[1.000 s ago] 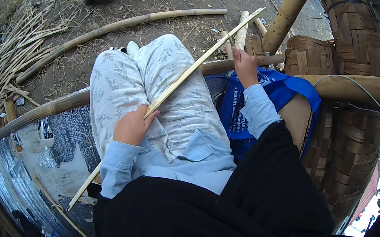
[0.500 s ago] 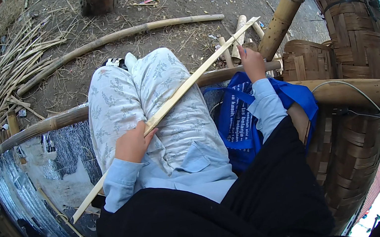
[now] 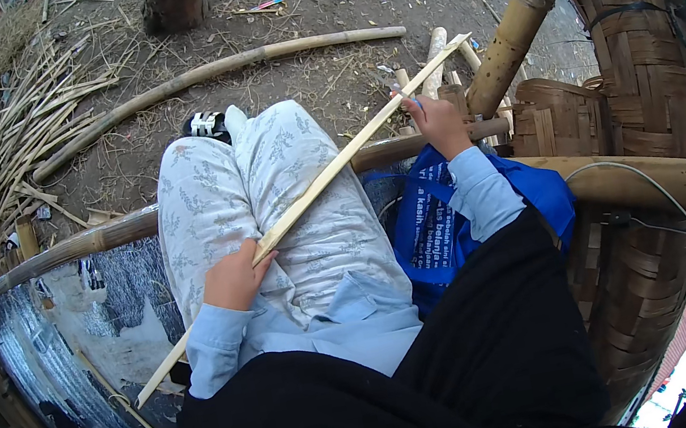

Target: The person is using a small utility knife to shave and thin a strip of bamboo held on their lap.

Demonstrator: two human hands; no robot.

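Note:
A long pale bamboo strip (image 3: 328, 176) lies slantwise across my lap, its far end up to the right and its near end beside my left hip. My left hand (image 3: 232, 278) is closed around its lower part, over my thigh. My right hand (image 3: 441, 125) is closed on what looks like a small knife (image 3: 402, 93); only a thin part shows at the strip's edge, and its handle is mostly hidden in the fingers. Beneath my right forearm is a blue bag (image 3: 428, 222) with white print.
A bamboo rail (image 3: 93, 240) runs in front of the seat. A thick bamboo post (image 3: 523, 16) leans at right, near woven baskets (image 3: 650, 72). A curved bamboo pole (image 3: 210, 71) and a heap of split strips (image 3: 43, 128) lie on the ground. A wooden stump (image 3: 176, 4) stands farther off.
My right hand has moved back toward me and left along the strip, with the knife. My left hand still grips the strip in nearly the same place.

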